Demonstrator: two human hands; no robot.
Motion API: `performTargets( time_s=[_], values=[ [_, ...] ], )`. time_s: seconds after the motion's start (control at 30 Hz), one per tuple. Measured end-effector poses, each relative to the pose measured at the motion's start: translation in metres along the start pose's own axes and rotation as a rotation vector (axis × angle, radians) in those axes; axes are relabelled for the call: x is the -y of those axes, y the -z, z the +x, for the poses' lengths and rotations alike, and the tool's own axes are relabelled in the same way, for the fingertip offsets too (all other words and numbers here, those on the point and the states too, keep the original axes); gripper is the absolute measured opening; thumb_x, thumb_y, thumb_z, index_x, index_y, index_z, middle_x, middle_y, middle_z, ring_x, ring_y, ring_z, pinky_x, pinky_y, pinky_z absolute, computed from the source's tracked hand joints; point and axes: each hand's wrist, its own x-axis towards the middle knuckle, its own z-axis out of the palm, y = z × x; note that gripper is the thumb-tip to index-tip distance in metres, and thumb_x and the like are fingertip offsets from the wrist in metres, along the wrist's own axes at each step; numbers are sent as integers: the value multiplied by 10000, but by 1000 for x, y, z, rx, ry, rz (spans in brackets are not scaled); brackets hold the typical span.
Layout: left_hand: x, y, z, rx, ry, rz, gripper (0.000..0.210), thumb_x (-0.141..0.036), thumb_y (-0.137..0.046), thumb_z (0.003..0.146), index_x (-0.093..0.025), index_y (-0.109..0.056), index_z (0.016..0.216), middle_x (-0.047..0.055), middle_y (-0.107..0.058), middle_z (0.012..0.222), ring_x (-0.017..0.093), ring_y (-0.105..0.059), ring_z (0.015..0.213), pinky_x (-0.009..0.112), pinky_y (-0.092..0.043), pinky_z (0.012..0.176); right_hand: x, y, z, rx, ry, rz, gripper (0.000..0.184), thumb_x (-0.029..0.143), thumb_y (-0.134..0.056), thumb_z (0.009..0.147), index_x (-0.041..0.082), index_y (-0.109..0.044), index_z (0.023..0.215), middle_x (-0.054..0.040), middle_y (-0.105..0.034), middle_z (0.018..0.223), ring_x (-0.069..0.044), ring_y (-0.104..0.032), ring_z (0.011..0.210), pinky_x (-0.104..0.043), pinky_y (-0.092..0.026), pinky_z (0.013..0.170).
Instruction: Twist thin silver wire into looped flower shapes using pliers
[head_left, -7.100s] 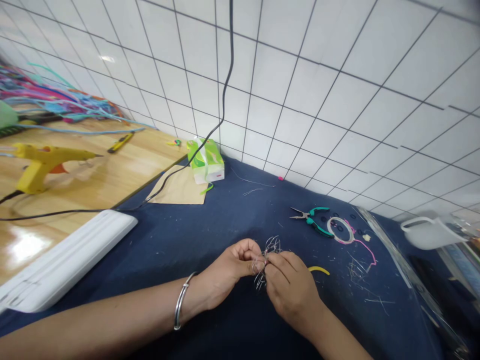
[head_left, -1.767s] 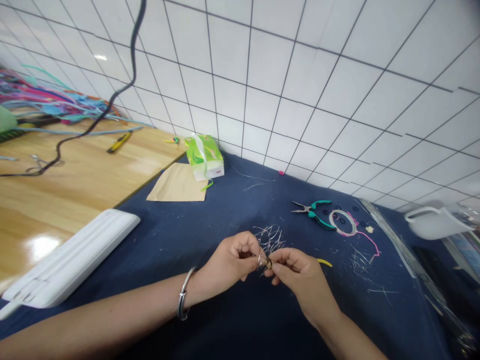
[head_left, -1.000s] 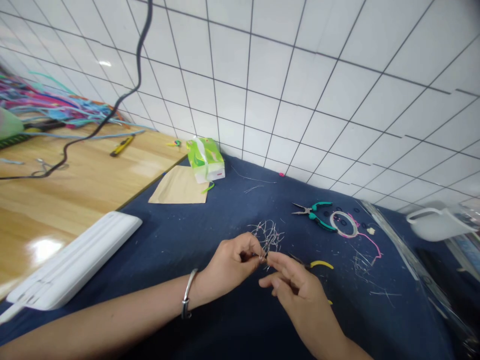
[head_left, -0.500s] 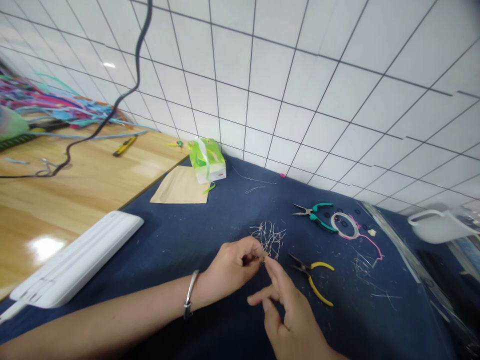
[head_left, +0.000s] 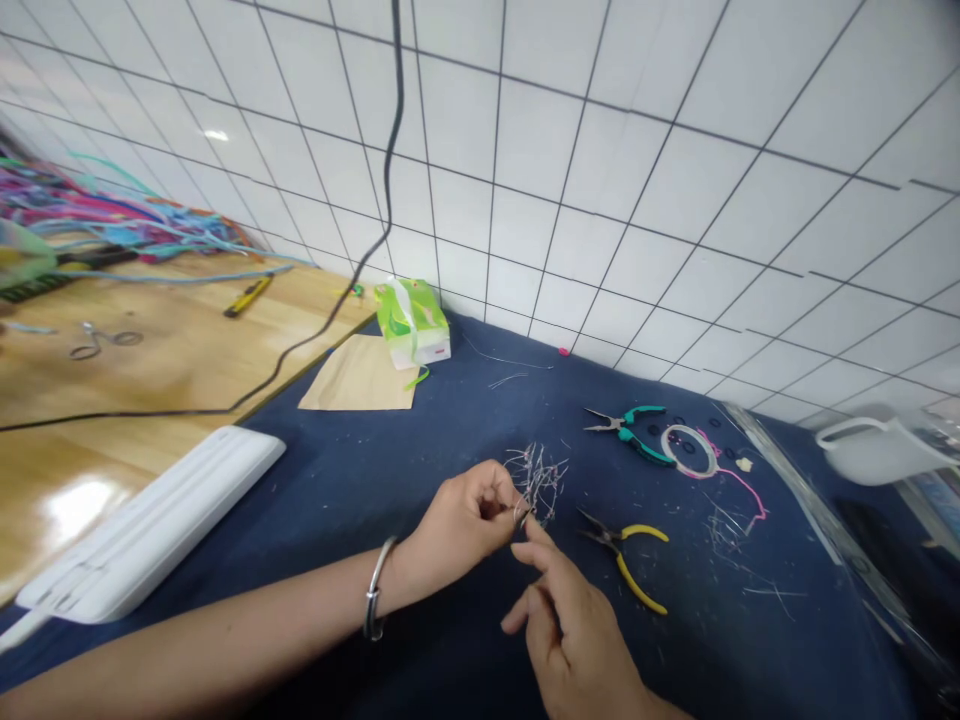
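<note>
A tangled bunch of thin silvery wires [head_left: 546, 482] with small pinkish beads sticks out beyond my fingertips above the dark blue mat. My left hand [head_left: 469, 515], with a metal bangle at the wrist, pinches the base of the bunch between thumb and index finger. Beside it, my right hand [head_left: 574, 625] has its index finger stretched up to touch the wires at the left fingertips; its other fingers are loosely bent and apart. Just right of the hands lie yellow-handled pliers [head_left: 626, 560]. What exactly sits between the left fingertips is partly hidden.
Teal-handled pliers [head_left: 626, 430], a white ring-shaped spool [head_left: 690, 452] with pink cord and wire scraps [head_left: 727, 535] lie to the right. A white power strip [head_left: 165, 515], brown paper [head_left: 358, 375] and a green tissue pack [head_left: 414, 320] are left. A black cable [head_left: 388, 190] hangs across the view.
My right index finger has shifted slightly lower at the wires, and its thumb and other fingers have bent a little. The black cable has swung to the right, uncovering scissors on the wooden table.
</note>
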Motion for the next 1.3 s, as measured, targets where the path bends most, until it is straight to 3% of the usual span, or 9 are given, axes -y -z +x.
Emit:
performTargets(
  time_s=[0.07, 0.17, 0.3, 0.53, 0.93, 1.17, 1.3],
  values=[
    [-2, 0, 2, 10, 50, -114, 168, -100, -559, 709, -173, -409, 722, -14, -593, 720, 55, -462, 524, 154, -358, 448, -4, 3, 4, -105, -45, 38, 268, 86, -371, 820, 178, -499, 1036, -102, -597, 1085, -66, -617, 559, -222, -522, 611],
    [-6, 0, 3, 39, 112, -224, 188, -102, -555, 704, -176, -382, 717, -21, -585, 701, 34, -400, 461, 137, -310, 392, -10, 10, 12, -210, -57, 49, 196, 114, -435, 826, 193, -562, 953, -42, -623, 930, -93, -622, 654, -235, -512, 672],
    [-8, -3, 0, 66, 160, -266, 187, -77, -534, 692, -178, -378, 719, -20, -590, 696, 36, -405, 459, 131, -308, 380, -17, 15, 20, -235, -4, -45, 153, 119, -497, 808, 196, -600, 891, -26, -611, 836, -135, -601, 774, -269, -489, 722],
    [-8, -6, -2, 60, 204, -330, 189, -95, -550, 699, -177, -381, 711, -24, -578, 688, 35, -400, 466, 130, -314, 388, -25, 13, 22, -230, 185, -281, 124, 100, -520, 812, 174, -591, 880, -36, -617, 815, -143, -576, 762, -285, -476, 703],
    [-5, -9, -5, 25, 148, -266, 172, -105, -548, 711, -181, -395, 713, -44, -539, 637, 35, -358, 440, 147, -308, 394, -26, 10, 17, -248, 377, -735, 153, 69, -563, 784, 128, -577, 925, -71, -614, 770, -193, -583, 754, -346, -477, 680],
    [-6, -12, -9, 0, 83, -186, 158, -81, -571, 691, -166, -438, 704, -30, -553, 646, 49, -424, 478, 154, -334, 425, -25, 5, 21, -260, 317, -717, 110, 71, -491, 792, 160, -555, 790, -59, -580, 698, -185, -578, 716, -332, -481, 657],
    [-10, -11, -9, 40, 117, -233, 130, -119, -575, 725, -160, -451, 719, -33, -548, 646, 44, -438, 441, 169, -357, 425, -30, 6, 24, -279, 255, -488, 136, 66, -457, 773, 179, -526, 745, -32, -568, 697, -144, -558, 672, -283, -481, 633]
  ],
)
